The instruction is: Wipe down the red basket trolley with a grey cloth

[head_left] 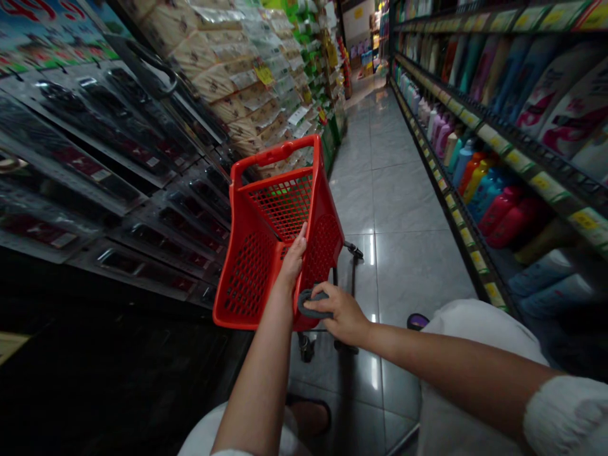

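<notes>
A red plastic shopping cart [325, 244] with mesh walls and a raised handle stands in front of me, its basket empty where I can see inside. My left hand [294, 256] holds the upper rim on its right side, though the far side of the fingers is hidden. Lower down on the same side, my right hand [342, 311] pinches a folded dark grey cloth [315, 305]. The cloth is against the outer face of the cart wall near its close corner.
Shelves of coloured bottles [484, 183] line the right side. Packaged goods [137, 139] hang on the left, with stacked beige packs [228, 69] beyond. Grey floor tiles [403, 209] run down the aisle. Black caster wheels [305, 348] sit under the cart, close to my feet.
</notes>
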`<state>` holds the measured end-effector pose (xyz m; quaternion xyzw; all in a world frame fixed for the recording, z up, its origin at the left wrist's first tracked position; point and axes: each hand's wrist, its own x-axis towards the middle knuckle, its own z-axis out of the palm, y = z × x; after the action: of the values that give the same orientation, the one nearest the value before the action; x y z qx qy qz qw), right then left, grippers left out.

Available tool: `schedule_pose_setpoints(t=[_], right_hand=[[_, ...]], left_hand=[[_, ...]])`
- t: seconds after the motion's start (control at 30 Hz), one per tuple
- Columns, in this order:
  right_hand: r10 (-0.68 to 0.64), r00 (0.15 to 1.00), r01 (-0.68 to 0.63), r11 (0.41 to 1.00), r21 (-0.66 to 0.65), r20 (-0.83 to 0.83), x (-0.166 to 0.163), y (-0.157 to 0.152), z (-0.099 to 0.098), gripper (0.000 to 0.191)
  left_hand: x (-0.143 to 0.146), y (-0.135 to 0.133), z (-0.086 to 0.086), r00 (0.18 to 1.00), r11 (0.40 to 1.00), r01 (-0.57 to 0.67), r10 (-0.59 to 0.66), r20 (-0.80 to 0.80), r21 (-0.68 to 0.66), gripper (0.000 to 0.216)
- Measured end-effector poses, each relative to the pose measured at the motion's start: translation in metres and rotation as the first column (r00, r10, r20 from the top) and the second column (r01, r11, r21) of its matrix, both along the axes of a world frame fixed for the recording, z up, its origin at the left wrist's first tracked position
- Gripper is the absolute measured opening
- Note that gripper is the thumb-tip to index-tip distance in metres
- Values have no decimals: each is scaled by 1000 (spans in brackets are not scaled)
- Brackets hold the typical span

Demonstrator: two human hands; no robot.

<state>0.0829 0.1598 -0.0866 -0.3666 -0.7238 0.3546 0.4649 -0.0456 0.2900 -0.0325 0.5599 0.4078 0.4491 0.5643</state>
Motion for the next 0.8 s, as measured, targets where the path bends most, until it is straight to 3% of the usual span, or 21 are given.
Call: schedule_pose_setpoints(t=[0.07,0.13,0.2,0.27,0.33,0.47,0.6,0.7,0.8], right_hand=[[-194,965,156,966,-206,-178,-3,12,-11,43],[-429,862,272,840,-469,-270,-7,30,-21,39],[-572,769,301,718,-628,-286,-9,51,-26,42],[-623,724,346,699,-626,-295,-10,71,-24,45],[-613,730,418,750,-512,-302,-12,85,-18,47],[-520,805,435,845,-311,-285,-24,88,-13,57],[-478,845,431,874,-224,-239,-37,79,-33,75],[-550,808,474,820,-320,-212,-42,78,-60,78],[-640,758,473,672,-570,-125,-45,82,-85,73]], left_hand=[[-3,-1,-1,1000,999,-18,19,8,-39,63],[-2,-3,2,998,994,-56,57,2,-96,62],[1,-6,7,994,981,-104,101,-28,-163,59],[6,-7,12,989,966,-142,131,-63,-217,53],[10,-6,14,979,960,-193,175,-101,-203,42],[12,-3,9,950,967,-253,242,-198,-32,25],[10,1,3,929,967,-241,254,-270,81,29],[8,4,0,913,959,-261,282,-293,110,32],[6,7,0,906,956,-277,294,-304,97,32]])
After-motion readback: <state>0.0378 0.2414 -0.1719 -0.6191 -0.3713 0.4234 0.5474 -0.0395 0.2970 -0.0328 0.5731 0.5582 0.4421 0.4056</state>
